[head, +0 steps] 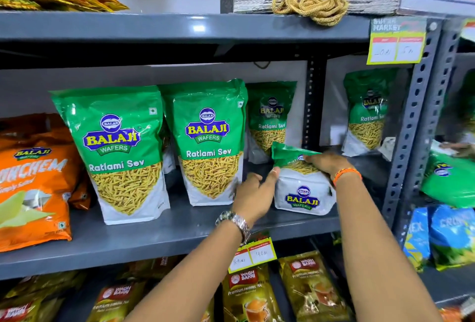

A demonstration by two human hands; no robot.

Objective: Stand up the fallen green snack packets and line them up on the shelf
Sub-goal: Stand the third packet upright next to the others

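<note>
Grey metal shelf (164,234) carries our green snack packets: two stand upright (115,152) (210,141) along its front edge, and two more (271,118) (366,113) stand near the back. Toward the right end of the front edge, we tilt a fallen packet (303,188), its white base facing us and its top leaning back. Our right hand (325,163) has its grip closed on that packet's upper part; our left hand (254,193) is wide, fingers spread, thumb touching the packet's left side. An orange packet (33,180) lies at the shelf's left end.
</note>
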